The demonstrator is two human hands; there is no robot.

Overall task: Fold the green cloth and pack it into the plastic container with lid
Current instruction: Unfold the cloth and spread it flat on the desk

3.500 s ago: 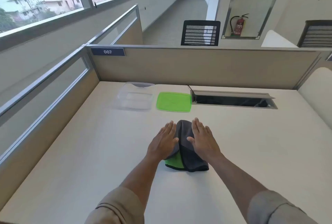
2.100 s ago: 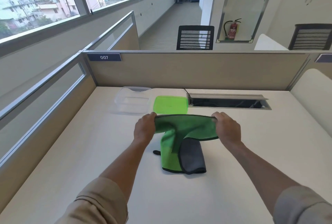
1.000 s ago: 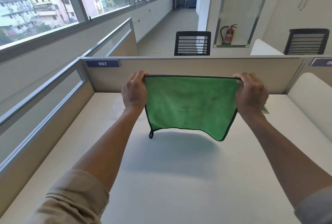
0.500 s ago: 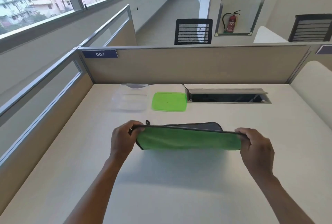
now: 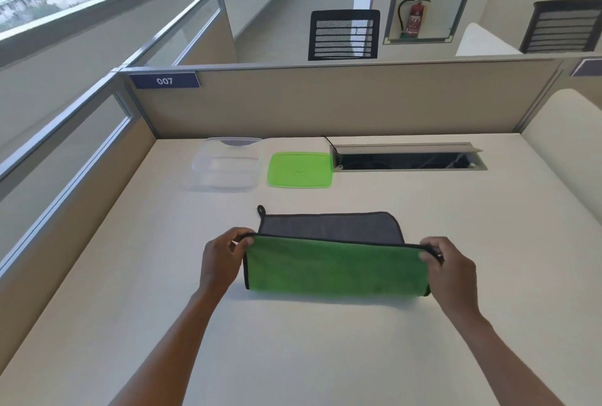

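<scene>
The green cloth [image 5: 335,270] has a grey reverse side and black trim. It lies on the desk [image 5: 293,347] with its near half doubled back, green face toward me, grey face showing behind. My left hand [image 5: 224,259] pinches the top left corner of the folded half. My right hand [image 5: 451,268] pinches the top right corner. The clear plastic container [image 5: 228,164] stands open at the back of the desk. Its green lid [image 5: 299,170] lies flat just to the right of it.
An open cable tray slot [image 5: 407,159] is set into the desk behind the lid, at the right. Beige partition walls [image 5: 325,99] close the desk at the back and left. A white rounded panel [image 5: 566,145] stands at the right edge.
I lifted the cloth off the desk, spread it out in the air, then brought it down. Since half a second ago more of it rests on the desk, grey side up.
</scene>
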